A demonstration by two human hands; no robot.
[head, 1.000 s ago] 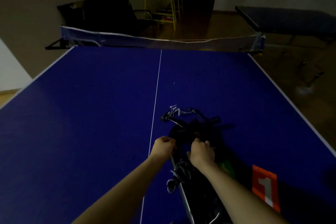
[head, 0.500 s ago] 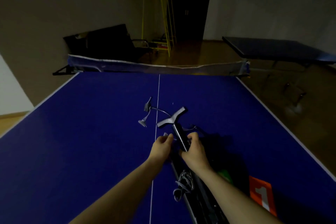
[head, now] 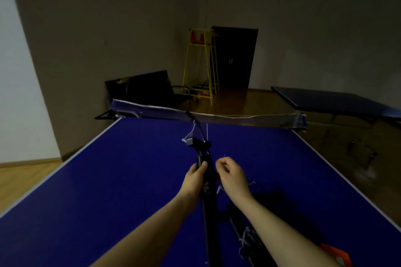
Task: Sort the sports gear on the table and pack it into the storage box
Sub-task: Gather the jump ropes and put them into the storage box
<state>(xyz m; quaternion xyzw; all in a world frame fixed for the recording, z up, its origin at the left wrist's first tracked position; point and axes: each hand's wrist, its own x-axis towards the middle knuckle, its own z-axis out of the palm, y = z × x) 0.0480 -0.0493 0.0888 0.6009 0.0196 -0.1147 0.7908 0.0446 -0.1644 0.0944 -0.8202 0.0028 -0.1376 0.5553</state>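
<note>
Nearest, an orange marker (head: 335,254) and a grey cord bundle (head: 247,239) are lying on the blue surface (head: 108,180). Left hand (head: 194,176) is gripping a dark folded gear piece (head: 207,180), raised upright; right hand (head: 232,172) is hovering beside it, fingers curled, apparently empty. Net (head: 217,116) is standing beyond. Storage box is not showing; packing is looking barely begun.
</note>
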